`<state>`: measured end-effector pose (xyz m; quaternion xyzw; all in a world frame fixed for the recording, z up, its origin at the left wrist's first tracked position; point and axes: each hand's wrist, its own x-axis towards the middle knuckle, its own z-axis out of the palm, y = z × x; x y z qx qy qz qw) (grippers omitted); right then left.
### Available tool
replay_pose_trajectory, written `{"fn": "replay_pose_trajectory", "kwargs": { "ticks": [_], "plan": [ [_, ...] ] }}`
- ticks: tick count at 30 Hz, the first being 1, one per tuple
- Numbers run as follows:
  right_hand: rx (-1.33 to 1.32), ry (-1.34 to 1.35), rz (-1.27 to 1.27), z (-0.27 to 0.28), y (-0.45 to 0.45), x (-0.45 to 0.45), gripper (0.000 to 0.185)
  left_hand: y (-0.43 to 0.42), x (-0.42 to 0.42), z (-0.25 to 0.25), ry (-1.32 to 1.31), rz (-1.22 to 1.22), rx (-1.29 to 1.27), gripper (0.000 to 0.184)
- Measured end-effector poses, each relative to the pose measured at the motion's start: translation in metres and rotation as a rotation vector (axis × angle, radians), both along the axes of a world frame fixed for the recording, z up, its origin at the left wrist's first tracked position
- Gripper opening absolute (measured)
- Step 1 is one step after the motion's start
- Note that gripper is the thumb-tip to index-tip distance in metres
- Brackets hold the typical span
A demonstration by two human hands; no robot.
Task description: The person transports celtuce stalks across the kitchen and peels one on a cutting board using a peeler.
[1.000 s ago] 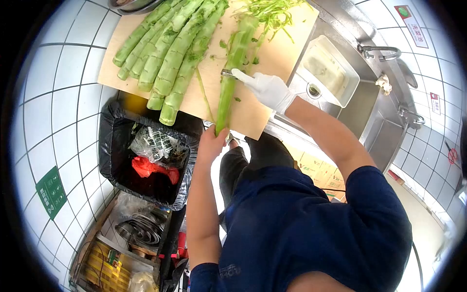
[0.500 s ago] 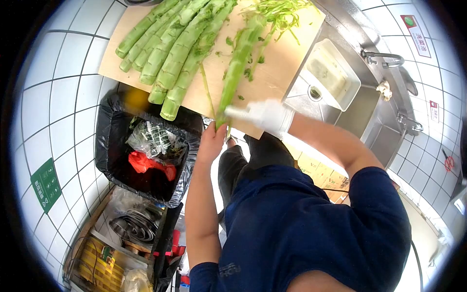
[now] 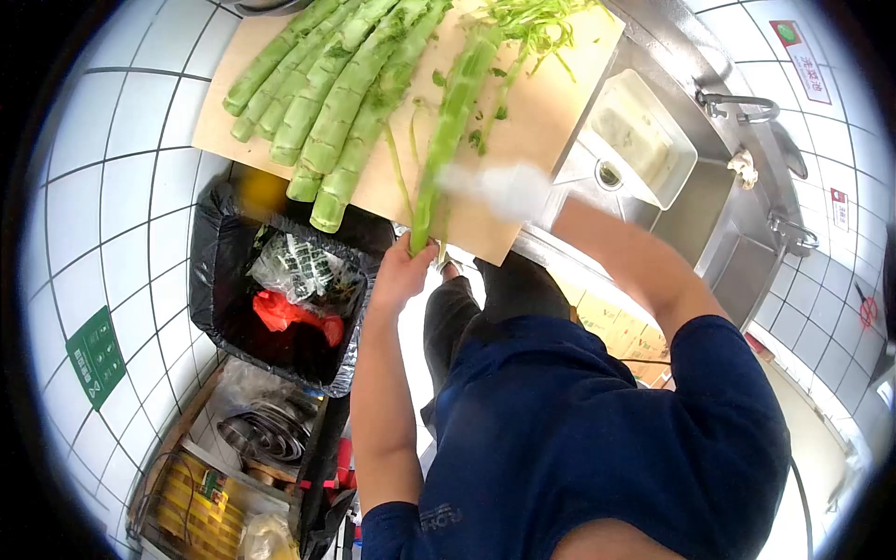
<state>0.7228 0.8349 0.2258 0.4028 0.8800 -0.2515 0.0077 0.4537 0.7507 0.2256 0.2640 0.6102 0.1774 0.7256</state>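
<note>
My left hand (image 3: 403, 273) is closed around the near end of a partly peeled celtuce stalk (image 3: 450, 121), which lies lengthwise on the tan board (image 3: 373, 191) with that end at the board's front edge. At the stalk's right side is my right hand (image 3: 511, 191) in a white glove, smeared by motion. Its blurred tip reaches the stalk's surface; whether it holds a tool I cannot make out. To the left lie several thick unpeeled celtuce stalks (image 3: 336, 103) side by side. Thin green peelings (image 3: 537, 28) are heaped at the far end, with small scraps about the stalk.
Below the board's left edge stands a black-lined bin (image 3: 210, 289) holding plastic bags. A steel sink (image 3: 691, 219) with a white basin (image 3: 672, 182) and taps is at right. A low shelf with steel rings (image 3: 266, 434) stands at lower left.
My gloved right hand has moved slightly left and up along the stalk. My left hand keeps its hold on the end. The whole view has shifted a little.
</note>
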Motion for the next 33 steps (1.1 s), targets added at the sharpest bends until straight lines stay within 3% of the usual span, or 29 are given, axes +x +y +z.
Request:
{"fn": "replay_pose_trajectory", "kwargs": {
  "ticks": [3,5,8,10,13,16,19,24,26,27,29,30,33],
  "plan": [
    [0.349,0.139,-0.789,-0.004,0.09,0.067,0.066,-0.005,-0.007,-0.007,-0.157,0.073,-0.09,0.015],
    [0.359,0.151,-0.52,-0.01,0.067,0.057,0.069,0.001,-0.01,-0.006,-0.262,0.098,-0.135,0.013],
    [0.098,0.133,-0.094,0.011,0.009,0.02,0.073,0.002,-0.008,0.0,-0.256,0.045,-0.14,0.011],
    [0.04,0.04,-0.016,0.016,-0.017,-0.006,0.075,0.005,-0.01,0.001,-0.151,-0.047,-0.1,0.013],
    [0.023,0.051,-0.118,0.012,-0.016,-0.014,0.075,0.005,-0.013,-0.017,0.229,-0.275,0.061,0.03],
    [-0.001,0.034,-0.131,0.005,-0.018,-0.019,0.075,-0.004,0.006,-0.018,0.889,-0.336,0.889,0.034],
    [-0.005,0.025,-0.092,0.011,-0.024,-0.028,0.075,0.004,0.017,0.004,0.878,-0.442,0.502,0.035],
    [-0.064,0.059,0.137,0.025,-0.043,-0.036,0.077,0.0,0.002,-0.002,0.474,-0.311,0.509,0.035],
    [-0.07,-0.025,0.072,0.011,-0.005,-0.015,0.078,0.001,-0.004,-0.001,0.425,-0.279,0.477,0.035],
    [-0.029,0.187,-0.131,-0.023,0.038,0.018,0.069,0.001,-0.007,-0.004,0.453,-0.288,0.455,0.036],
    [0.127,0.157,-0.493,-0.032,0.106,0.062,0.059,-0.006,-0.007,-0.005,0.478,-0.296,0.408,0.036],
    [0.255,-0.084,-0.649,0.0,0.13,0.068,0.057,-0.004,-0.006,-0.005,0.478,-0.298,0.402,0.036],
    [0.307,-0.034,-0.322,0.009,0.063,0.026,0.07,0.004,-0.004,-0.001,0.481,-0.302,0.419,0.036]
  ]
}}
